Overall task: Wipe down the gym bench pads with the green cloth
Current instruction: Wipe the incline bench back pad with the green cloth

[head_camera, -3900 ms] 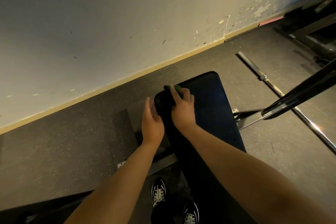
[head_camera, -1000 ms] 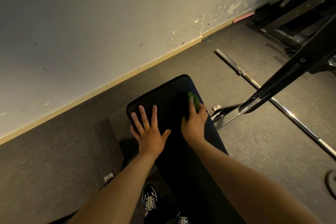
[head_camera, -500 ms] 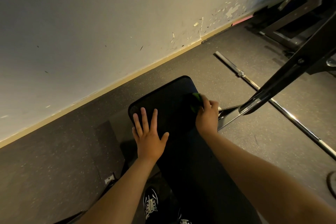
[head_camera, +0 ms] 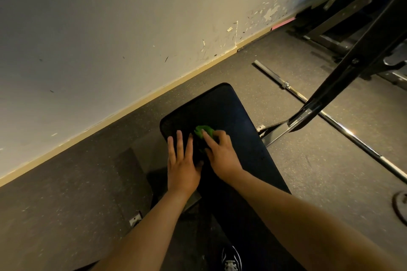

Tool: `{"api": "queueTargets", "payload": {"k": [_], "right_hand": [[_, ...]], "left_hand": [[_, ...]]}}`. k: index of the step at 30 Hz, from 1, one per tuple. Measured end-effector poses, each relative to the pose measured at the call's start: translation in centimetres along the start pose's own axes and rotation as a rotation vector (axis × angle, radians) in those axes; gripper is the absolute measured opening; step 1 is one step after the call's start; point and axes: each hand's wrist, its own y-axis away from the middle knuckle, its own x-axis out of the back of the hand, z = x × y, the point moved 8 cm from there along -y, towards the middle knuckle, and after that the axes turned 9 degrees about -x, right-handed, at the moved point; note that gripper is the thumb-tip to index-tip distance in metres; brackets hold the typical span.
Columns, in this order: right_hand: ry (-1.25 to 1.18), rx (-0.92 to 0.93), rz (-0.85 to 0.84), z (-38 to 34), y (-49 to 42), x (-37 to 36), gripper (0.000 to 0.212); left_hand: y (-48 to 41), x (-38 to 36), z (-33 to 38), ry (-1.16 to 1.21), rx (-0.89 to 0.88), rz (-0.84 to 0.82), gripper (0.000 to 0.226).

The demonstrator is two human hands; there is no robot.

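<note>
1 green cloth (head_camera: 203, 131), bright, bunched, on dark bench pad (head_camera: 231, 112)

Bunched green cloth (head_camera: 204, 131) atop black bench pad (head_camera: 231, 112)

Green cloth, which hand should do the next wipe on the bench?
Right. The right hand grips the green cloth, pressed on the bench pad. The left hand lies flat beside it, fingers straight, holding nothing, so it likely suits steadying.
</note>
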Motion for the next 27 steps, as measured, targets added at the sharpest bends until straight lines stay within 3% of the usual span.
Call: {"api": "queueTargets", "payload": {"k": [2,7,9,12,16,20,24,27], "right_hand": [[0.041,-0.066,0.092,1.9,-0.8,1.1,0.059],[-0.114,-0.373,0.308,4.9,-1.8,2.1,0.053],[-0.145,-0.352,0.325,3.0,-1.1,0.4,0.055],[-0.166,-0.17,0.295,-0.4,0.4,-2.5,0.056],[-0.015,-0.056,0.324,-0.5,1.1,-2.8,0.058],[0.081,-0.129,0.414,2.9,0.0,-0.8,0.06],[-0.114,-0.389,0.494,8.1,0.2,1.3,0.055],[-0.07,-0.337,0.518,7.7,0.6,0.8,0.056]], "left_hand": [[0.3,-0.2,-0.2,-0.007,-0.035,-0.01,0.088],[0.2,-0.9,-0.7,0.006,-0.071,0.036,0.086],[0.6,-1.3,-0.8,0.004,-0.092,0.05,0.086],[0.7,-1.8,-0.9,-0.026,-0.113,0.022,0.088],[0.6,-2.0,-1.0,-0.051,-0.104,0.031,0.078],[0.5,-2.5,-0.4,-0.017,-0.078,0.181,0.08],[0.2,-3.1,-0.3,-0.055,-0.06,0.334,0.078],[0.2,-3.5,-0.4,-0.082,-0.077,0.403,0.077]]}}
